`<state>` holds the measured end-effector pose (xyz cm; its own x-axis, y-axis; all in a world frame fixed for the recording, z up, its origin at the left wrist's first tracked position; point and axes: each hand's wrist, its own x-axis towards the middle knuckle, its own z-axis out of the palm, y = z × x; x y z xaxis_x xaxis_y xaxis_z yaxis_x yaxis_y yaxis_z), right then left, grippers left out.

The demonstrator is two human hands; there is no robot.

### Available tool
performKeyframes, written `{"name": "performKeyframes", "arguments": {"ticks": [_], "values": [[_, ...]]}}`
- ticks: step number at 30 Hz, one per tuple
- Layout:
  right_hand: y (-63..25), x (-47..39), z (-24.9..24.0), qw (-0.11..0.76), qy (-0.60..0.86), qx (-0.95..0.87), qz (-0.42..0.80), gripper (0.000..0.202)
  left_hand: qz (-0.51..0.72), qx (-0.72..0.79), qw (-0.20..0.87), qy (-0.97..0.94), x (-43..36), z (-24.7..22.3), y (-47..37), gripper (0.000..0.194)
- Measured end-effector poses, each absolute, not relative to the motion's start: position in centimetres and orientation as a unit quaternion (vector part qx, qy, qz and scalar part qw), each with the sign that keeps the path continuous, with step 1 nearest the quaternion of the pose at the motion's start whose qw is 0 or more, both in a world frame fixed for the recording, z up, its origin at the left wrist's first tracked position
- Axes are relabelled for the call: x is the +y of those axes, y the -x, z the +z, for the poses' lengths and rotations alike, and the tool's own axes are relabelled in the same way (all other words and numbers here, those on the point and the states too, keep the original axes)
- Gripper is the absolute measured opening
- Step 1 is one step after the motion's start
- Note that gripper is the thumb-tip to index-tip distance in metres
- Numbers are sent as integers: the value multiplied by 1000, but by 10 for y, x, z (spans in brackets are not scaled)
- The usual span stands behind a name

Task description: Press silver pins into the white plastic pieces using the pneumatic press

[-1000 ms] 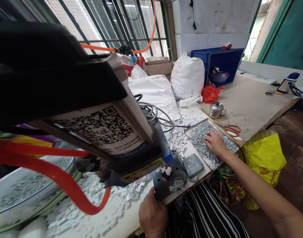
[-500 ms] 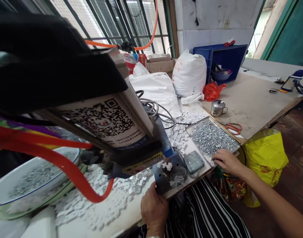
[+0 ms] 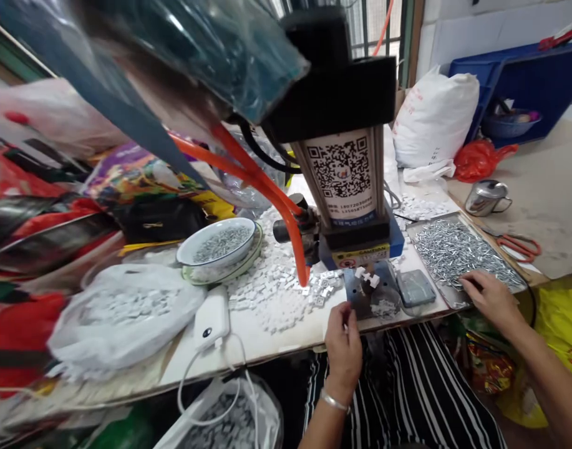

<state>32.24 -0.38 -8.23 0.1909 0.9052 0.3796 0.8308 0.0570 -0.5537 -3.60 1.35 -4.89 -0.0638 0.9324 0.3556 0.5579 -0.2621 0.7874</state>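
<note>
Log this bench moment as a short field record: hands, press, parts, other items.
left hand: at the table's front edge, fingertips by the press base plate
right hand: resting on the near end of the screw tray
press: upright, QR label facing the camera, orange hose attached
white parts: loose pile left of the press
bowl: holds small metal pieces
phone: white, cable attached
also: steel mug, scissors

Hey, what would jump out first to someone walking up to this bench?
The press with its QR label stands mid-bench, orange hoses looping off its left side. White parts are heaped at its foot, and the right hand rests on a tray of metal pins to the right.
</note>
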Motion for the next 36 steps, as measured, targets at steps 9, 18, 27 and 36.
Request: {"name": "performKeyframes", "arguments": {"ticks": [9,18,27,36], "values": [[-298,-13,-60,416,707,-560,116,30,389,466,182,-774,5,-13,7,20],[-224,-24,-46,485,621,-505,352,34,404,470,209,-757,10,-15,1,17],[-168,-20,-22,507,541,-505,441,26,406,487,238,-735,7,-18,3,13],[-158,-19,-12,522,531,-488,454,30,446,476,322,-686,6,-13,3,11]]}}
